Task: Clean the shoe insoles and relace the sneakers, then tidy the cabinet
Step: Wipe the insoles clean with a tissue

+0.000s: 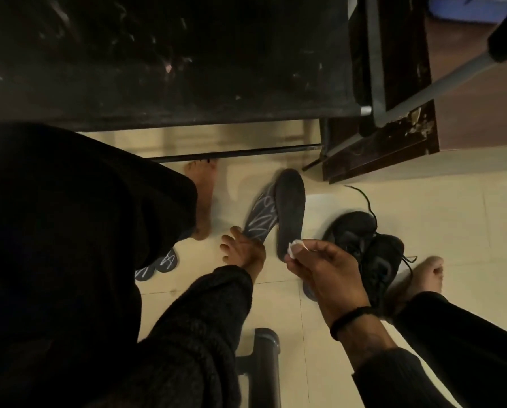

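Black sneakers (364,245), plain dark insole (290,213), white-scribbled grey insole (261,213), cream floor (423,201)

Your right hand (320,263) is pinching a white wipe (294,249) beside the plain insole (289,207). Your left hand (242,248) is touching the patterned insole (261,214).

I see two dark insoles (289,212) lying side by side on the floor; right of them, black sneakers (367,248) huddle together, laces loose.
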Demonstrator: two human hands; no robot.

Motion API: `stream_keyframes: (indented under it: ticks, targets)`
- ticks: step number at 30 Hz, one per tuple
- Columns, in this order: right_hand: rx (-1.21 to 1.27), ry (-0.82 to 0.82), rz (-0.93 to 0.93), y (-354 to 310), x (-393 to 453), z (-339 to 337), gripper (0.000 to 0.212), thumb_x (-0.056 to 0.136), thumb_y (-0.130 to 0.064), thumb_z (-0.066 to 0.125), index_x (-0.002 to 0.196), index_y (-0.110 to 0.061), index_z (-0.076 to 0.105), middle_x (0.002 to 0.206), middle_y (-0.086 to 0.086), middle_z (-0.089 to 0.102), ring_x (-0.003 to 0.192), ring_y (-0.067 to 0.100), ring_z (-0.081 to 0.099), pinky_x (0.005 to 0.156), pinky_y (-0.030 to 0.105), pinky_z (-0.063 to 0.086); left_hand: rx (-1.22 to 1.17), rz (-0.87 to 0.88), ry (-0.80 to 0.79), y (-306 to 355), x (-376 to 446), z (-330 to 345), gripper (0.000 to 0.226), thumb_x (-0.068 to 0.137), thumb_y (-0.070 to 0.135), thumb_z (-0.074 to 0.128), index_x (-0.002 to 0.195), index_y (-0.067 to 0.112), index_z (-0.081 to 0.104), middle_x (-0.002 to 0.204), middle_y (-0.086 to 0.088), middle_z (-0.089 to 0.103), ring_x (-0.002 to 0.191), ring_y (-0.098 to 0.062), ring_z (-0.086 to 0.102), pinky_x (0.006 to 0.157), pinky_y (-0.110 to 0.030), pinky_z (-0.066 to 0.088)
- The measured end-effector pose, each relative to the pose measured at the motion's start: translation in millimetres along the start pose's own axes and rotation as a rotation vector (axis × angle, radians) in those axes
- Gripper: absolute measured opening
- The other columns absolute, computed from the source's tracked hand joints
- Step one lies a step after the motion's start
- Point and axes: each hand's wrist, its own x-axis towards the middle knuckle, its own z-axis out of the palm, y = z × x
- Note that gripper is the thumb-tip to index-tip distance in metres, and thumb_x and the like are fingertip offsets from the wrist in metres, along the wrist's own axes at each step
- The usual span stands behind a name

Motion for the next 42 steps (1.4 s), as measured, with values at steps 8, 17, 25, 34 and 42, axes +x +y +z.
stream_keyframes:
  ticks: [8,17,25,34,42]
  targets:
    - [0.083,-0.005,0.022,-2.3,1.2,0.7,0.025,0.085,-0.007,0.076,0.109,-0.004,0.068,0.098,0.015,0.076,0.090,0.027,0.075,0.075,0.029,0.060,-0.030,-0.037,-0.191,-18.4,21.5,11.5,0.067,0.087,0.028,0.066,0.142,0.018,0.027,0.132,-0.015,0.045,0.116,-0.038,0.054,0.096,-0.047,0.046]
    - [0.100,-0.041,0.047,-9.4,-4.8,-1.8,0.020,0.087,-0.009,0.073,0.106,-0.001,0.071,0.102,0.010,0.077,0.101,0.024,0.073,0.091,0.039,0.057,-0.013,0.018,-0.202,-14.5,24.6,17.7,0.078,0.090,0.052,0.062,0.147,0.010,0.030,0.138,-0.018,0.045,0.121,-0.040,0.053,0.101,-0.047,0.045]
    - [0.112,-0.016,0.083,-5.6,1.5,-5.0,0.015,0.087,-0.011,0.073,0.101,-0.006,0.072,0.101,0.010,0.077,0.099,0.025,0.072,0.089,0.038,0.058,-0.058,0.024,-0.188,-8.8,26.7,20.3,0.055,0.085,0.043,0.071,0.126,0.015,0.046,0.124,-0.012,0.048,0.110,-0.036,0.057,0.097,-0.044,0.049]
    - [0.178,-0.057,0.090,-24.6,-8.1,5.1,0.025,0.089,-0.004,0.070,0.114,0.002,0.067,0.109,0.019,0.074,0.092,0.024,0.071,0.085,0.036,0.059,-0.081,-0.029,-0.612,-3.5,26.9,-29.5,0.031,0.072,0.026,0.089,0.077,0.007,0.066,0.055,-0.003,0.058,0.037,-0.013,0.048,0.043,-0.021,0.038]
    - [0.400,-0.107,0.055,-62.4,-53.6,7.2,0.018,0.095,-0.002,0.061,0.111,-0.006,0.065,0.111,0.015,0.070,0.096,0.025,0.069,0.079,0.034,0.058,0.194,0.184,-0.645,35.0,-47.0,-137.4,0.029,0.090,0.028,0.074,0.083,0.001,0.065,0.069,-0.004,0.055,0.061,-0.018,0.049,0.069,-0.028,0.042]
